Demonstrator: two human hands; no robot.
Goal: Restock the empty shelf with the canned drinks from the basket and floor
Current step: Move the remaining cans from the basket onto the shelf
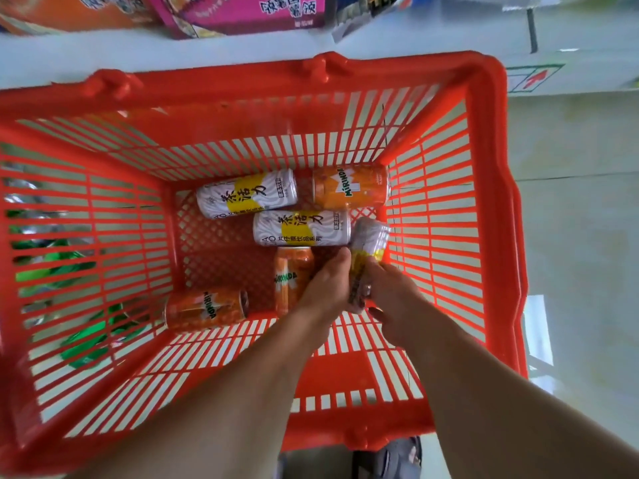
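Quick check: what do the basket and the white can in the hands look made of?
Basket: looks like glossy red moulded plastic, with slotted walls and a lattice floor. White can, held by both the left hand and right hand: probably thin printed metal; its shiny side suggests so, though motion blur leaves doubt.

- "MIRINDA" reads on three orange cans (351, 187), (292, 276), (205, 308)
- Chinese "茶活力" on two white-yellow cans (247, 198), (301, 228)
- pink box (249, 12): Chinese print, not legible
- red arrow sign (534, 78) on floor
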